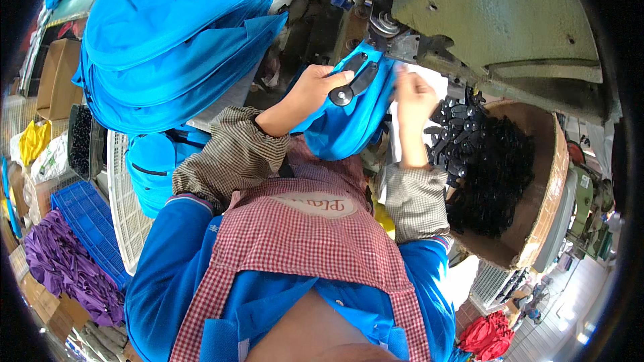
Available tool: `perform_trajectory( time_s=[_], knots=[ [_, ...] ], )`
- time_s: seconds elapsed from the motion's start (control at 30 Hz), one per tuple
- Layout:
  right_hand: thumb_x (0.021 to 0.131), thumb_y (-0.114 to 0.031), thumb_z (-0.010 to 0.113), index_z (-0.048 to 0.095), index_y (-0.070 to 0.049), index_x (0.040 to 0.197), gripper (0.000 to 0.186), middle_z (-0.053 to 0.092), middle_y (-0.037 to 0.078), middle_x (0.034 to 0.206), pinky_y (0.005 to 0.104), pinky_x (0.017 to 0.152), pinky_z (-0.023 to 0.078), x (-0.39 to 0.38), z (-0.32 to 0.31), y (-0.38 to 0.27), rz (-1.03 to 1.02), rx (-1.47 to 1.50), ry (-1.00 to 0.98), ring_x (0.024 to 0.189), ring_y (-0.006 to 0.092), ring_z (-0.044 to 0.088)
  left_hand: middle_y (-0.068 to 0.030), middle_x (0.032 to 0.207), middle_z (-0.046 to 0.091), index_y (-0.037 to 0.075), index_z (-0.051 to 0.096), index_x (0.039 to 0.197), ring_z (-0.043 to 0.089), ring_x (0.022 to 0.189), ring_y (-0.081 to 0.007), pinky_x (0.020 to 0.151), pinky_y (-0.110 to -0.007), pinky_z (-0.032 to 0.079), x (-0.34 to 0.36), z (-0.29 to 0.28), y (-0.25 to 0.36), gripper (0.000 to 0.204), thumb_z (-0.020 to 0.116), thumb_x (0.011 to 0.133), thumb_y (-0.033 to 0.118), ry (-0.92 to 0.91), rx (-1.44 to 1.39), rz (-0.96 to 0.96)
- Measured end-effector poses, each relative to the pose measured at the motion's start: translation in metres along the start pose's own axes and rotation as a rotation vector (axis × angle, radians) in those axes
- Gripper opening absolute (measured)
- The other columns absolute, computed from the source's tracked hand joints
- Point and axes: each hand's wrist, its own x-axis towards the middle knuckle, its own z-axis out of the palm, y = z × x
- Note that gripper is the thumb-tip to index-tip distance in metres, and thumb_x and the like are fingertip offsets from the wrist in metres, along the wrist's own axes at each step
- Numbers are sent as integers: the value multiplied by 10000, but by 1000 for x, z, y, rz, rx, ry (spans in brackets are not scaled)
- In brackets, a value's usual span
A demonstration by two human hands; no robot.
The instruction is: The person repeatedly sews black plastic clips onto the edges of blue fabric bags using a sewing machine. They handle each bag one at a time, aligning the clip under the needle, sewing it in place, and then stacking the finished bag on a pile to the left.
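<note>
My left hand (310, 94) pinches a blue fabric piece (342, 127) at a black plastic piece with a round end (357, 80), just below the metal head of a machine (389, 33). The blue cloth hangs down from there over my apron. My right hand (416, 100) is just right of the cloth, in front of a white surface (433, 80), with its fingers bent and their tips smeared by motion; I cannot make out whether it holds anything. Many black plastic pieces (493, 174) lie close to its right.
A pile of blue bags (174, 27) is at upper left, another blue bag (149, 181) below it. A cardboard box rim (543, 221) surrounds the black pieces. The machine's green body (496, 20) overhangs at upper right. Crates (87, 228) and purple fabric (67, 261) are at left.
</note>
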Motion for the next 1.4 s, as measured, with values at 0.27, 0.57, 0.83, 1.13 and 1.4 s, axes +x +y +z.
perform_trajectory(
  time_s=[0.27,0.57,0.83,1.13,1.4],
  knots=[
    [808,-204,553,617,-33,932,221,627,126,863,339,682,467,80,52,124,-556,-462,-176,782,230,596,-50,811,631,-13,622,935,583,654,-104,603,-235,469,-5,2,21,243,562,846,205,-17,64,-119],
    [719,-147,679,668,-16,798,154,649,51,721,274,619,465,88,60,117,-363,-398,-32,652,154,600,-55,900,582,-11,603,950,526,861,-140,756,-306,424,-25,0,13,332,655,739,241,-418,432,245],
    [762,-101,673,647,-22,817,99,628,65,706,242,553,476,45,37,30,320,835,-309,575,130,568,-93,882,589,-5,521,969,538,850,-162,766,-302,418,-94,-10,-37,396,652,771,312,-239,541,217],
    [797,-147,646,607,48,860,208,613,96,711,252,552,493,16,21,-37,120,540,-311,592,134,572,-85,849,626,-36,584,987,565,793,-130,738,-287,451,-91,-9,-39,333,628,810,243,-39,484,213],
    [846,-231,592,513,29,1110,379,590,34,977,233,778,425,-73,32,34,-9,612,-652,856,95,527,-52,879,630,-32,605,966,590,725,-108,672,-256,484,-56,-24,-3,274,614,826,204,161,81,50]
  ],
)
